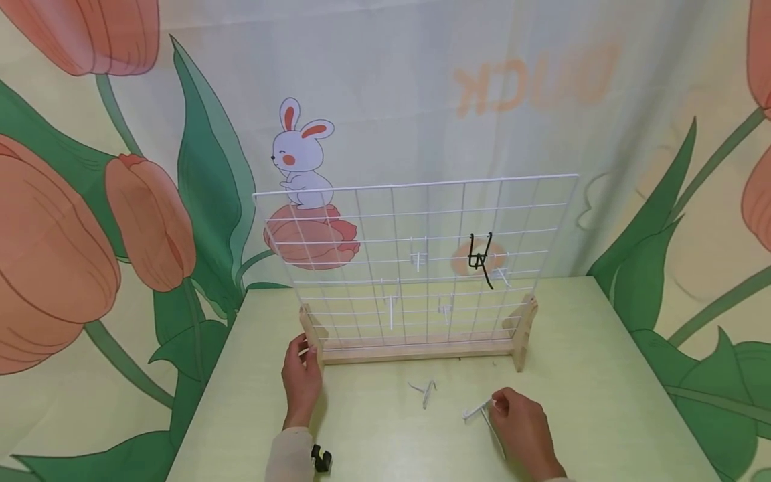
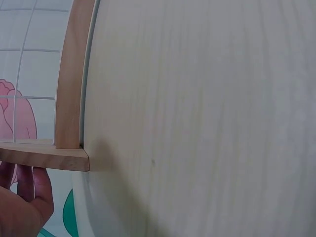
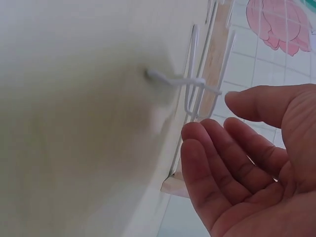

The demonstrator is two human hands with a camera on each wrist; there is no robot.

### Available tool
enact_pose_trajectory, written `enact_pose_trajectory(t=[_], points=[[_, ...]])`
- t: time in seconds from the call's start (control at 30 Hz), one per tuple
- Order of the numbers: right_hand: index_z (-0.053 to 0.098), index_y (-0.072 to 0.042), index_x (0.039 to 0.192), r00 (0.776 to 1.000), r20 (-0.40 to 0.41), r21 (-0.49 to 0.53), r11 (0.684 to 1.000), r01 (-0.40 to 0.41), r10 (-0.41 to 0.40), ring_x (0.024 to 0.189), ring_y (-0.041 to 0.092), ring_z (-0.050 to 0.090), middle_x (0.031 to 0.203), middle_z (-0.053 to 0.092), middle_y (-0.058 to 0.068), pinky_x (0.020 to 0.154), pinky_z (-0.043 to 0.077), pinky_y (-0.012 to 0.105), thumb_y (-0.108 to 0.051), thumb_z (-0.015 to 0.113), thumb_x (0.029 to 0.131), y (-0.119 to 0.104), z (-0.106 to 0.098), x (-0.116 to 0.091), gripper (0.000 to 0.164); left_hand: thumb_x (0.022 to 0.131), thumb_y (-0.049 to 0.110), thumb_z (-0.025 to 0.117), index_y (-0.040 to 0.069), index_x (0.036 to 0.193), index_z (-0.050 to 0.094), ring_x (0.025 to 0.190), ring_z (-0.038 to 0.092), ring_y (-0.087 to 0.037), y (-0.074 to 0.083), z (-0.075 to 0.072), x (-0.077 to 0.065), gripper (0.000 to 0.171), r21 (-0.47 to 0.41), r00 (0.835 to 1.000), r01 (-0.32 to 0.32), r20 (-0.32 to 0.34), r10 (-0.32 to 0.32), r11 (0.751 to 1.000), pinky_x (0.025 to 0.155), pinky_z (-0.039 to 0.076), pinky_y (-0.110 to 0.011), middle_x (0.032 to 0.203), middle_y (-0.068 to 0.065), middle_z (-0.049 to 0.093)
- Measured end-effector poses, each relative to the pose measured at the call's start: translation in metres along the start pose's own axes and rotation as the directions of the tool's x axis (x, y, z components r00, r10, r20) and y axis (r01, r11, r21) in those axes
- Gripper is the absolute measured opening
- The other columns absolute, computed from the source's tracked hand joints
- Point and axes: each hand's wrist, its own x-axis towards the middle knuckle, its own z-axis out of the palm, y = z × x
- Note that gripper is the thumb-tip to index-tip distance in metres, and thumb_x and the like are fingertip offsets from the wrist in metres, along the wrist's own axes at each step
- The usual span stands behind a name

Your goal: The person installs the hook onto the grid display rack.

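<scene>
A white wire grid panel [image 1: 409, 261] stands upright in a wooden base [image 1: 415, 351]. Against the outer face of the base's left side board [image 2: 44, 157] rest the fingertips of my left hand [image 1: 301, 381]; its thumb is out of sight in the left wrist view. My right hand [image 1: 523, 428] pinches one end of a white wire hook [image 3: 190, 81] low over the table, its prong slanting down toward the tabletop. Another white hook [image 1: 426, 393] lies between my hands.
Several white hooks, one of them here [image 1: 391, 311], hang on the grid, along with a black hook [image 1: 478, 260]. A small black object [image 1: 322, 459] is beside the left sleeve [image 1: 290, 456]. Behind the table [image 1: 385, 428] hangs a printed curtain [image 1: 409, 87].
</scene>
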Motion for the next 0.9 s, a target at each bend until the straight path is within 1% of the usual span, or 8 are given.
enact_pose_trajectory(t=[0.07,0.13,0.2,0.33,0.43,0.57,0.73,0.9], points=[[0.073,-0.013,0.097,1.000,0.026,0.008,1.000,-0.011,0.011,0.075,0.009,0.062,0.083,0.070,-0.006,0.066,0.051,0.032,-0.016,0.076,0.082,-0.001,0.000,-0.005,0.016,0.103,0.021,0.053,0.015,0.137,0.051,0.112,0.062,-0.029,0.001,0.000,0.000,0.034,0.004,1.000,-0.003,-0.002,0.003,1.000,0.092,0.053,-0.049,0.125,-0.009,0.061],[0.073,-0.013,0.097,0.997,0.063,0.016,0.999,-0.039,0.038,0.075,0.009,0.062,0.083,0.070,-0.007,0.066,0.051,0.033,-0.016,0.076,0.081,-0.001,0.001,-0.009,0.016,0.104,0.021,0.053,0.015,0.137,0.051,0.112,0.062,-0.029,0.001,0.000,0.000,0.034,0.008,1.000,-0.007,-0.002,0.007,1.000,0.092,0.053,-0.048,0.125,-0.009,0.061],[0.074,-0.013,0.097,0.993,0.099,0.019,0.997,-0.070,0.068,0.076,0.010,0.061,0.084,0.070,-0.007,0.067,0.051,0.034,-0.016,0.075,0.081,-0.001,0.002,-0.012,0.016,0.103,0.021,0.053,0.015,0.136,0.051,0.111,0.062,-0.029,0.002,-0.001,0.000,0.034,0.003,1.000,-0.009,-0.002,0.009,1.000,0.091,0.053,-0.049,0.125,-0.009,0.061],[0.074,-0.011,0.097,0.985,0.144,0.022,0.995,-0.097,0.093,0.077,0.012,0.062,0.085,0.070,-0.005,0.068,0.052,0.038,-0.014,0.075,0.082,-0.002,0.004,-0.015,0.015,0.103,0.021,0.054,0.016,0.136,0.051,0.113,0.062,-0.029,0.002,0.000,-0.001,0.034,-0.002,1.000,0.001,0.002,-0.001,1.000,0.092,0.053,-0.049,0.126,-0.009,0.060],[0.074,-0.011,0.098,0.985,0.155,0.014,0.997,-0.082,0.079,0.078,0.011,0.062,0.086,0.070,-0.005,0.068,0.053,0.037,-0.012,0.075,0.083,-0.002,0.006,-0.016,0.015,0.103,0.021,0.054,0.016,0.137,0.051,0.113,0.062,-0.029,0.001,0.000,-0.001,0.034,0.002,1.000,0.005,0.000,-0.005,1.000,0.093,0.053,-0.049,0.126,-0.008,0.060],[0.074,-0.012,0.097,0.987,0.151,0.010,0.999,-0.049,0.047,0.079,0.010,0.062,0.088,0.071,-0.005,0.068,0.053,0.035,-0.009,0.072,0.084,-0.001,0.009,-0.018,0.014,0.104,0.024,0.053,0.018,0.136,0.051,0.113,0.061,-0.024,0.001,0.001,-0.001,0.033,0.000,1.000,0.026,0.004,-0.026,1.000,0.089,0.054,-0.047,0.125,-0.004,0.060],[0.074,-0.012,0.097,0.987,0.162,0.013,1.000,-0.012,0.009,0.080,0.010,0.061,0.089,0.071,-0.004,0.069,0.054,0.035,-0.006,0.070,0.086,-0.001,0.011,-0.019,0.013,0.104,0.026,0.053,0.020,0.135,0.051,0.112,0.060,-0.021,0.002,0.002,-0.001,0.032,-0.008,0.999,0.044,0.009,-0.043,0.999,0.086,0.054,-0.045,0.125,-0.001,0.060],[0.074,-0.013,0.098,0.980,0.197,0.015,1.000,-0.021,0.018,0.082,0.010,0.060,0.091,0.070,-0.004,0.073,0.055,0.037,-0.006,0.068,0.087,-0.003,0.012,-0.020,0.014,0.104,0.026,0.052,0.021,0.135,0.052,0.112,0.060,-0.020,0.001,0.001,-0.002,0.032,-0.013,0.999,0.044,0.007,-0.044,0.999,0.086,0.055,-0.044,0.126,0.000,0.060]])
